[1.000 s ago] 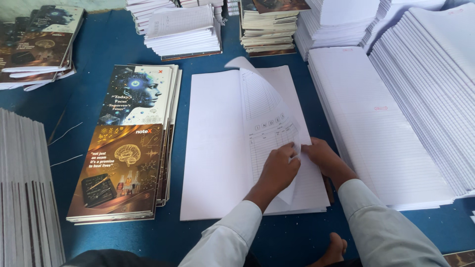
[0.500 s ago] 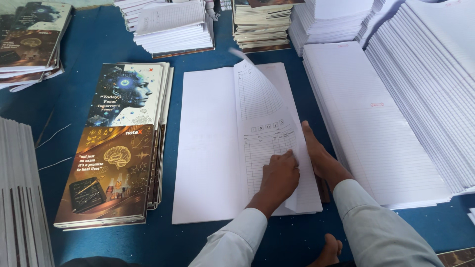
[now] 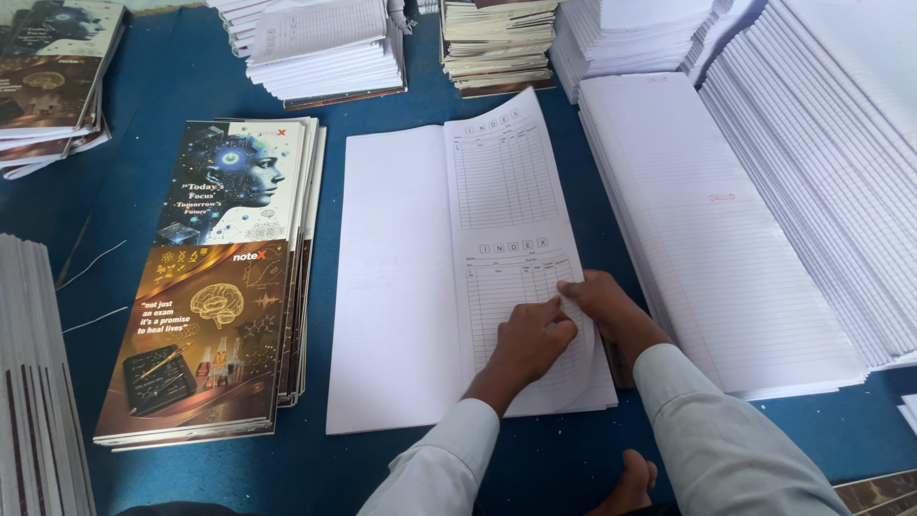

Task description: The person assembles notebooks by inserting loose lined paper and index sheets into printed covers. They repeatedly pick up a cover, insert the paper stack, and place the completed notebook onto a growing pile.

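A long white sheet printed with two ruled table forms lies flat on the right half of a white paper stack on the blue table. My left hand presses down on the lower part of that printed sheet with curled fingers. My right hand is beside it at the sheet's right edge, fingers pinching the paper's lower right corner, which curls up slightly. Both forearms wear pale grey sleeves.
A pile of illustrated notebook covers lies to the left. Tall stacks of ruled white sheets fill the right side. More paper piles and bound bundles stand at the back. Grey sheet edges sit at far left.
The printed sheet, curved up in the air a second ago, has been laid down flat over the right half of the stack. Both hands moved slightly down and right onto it.
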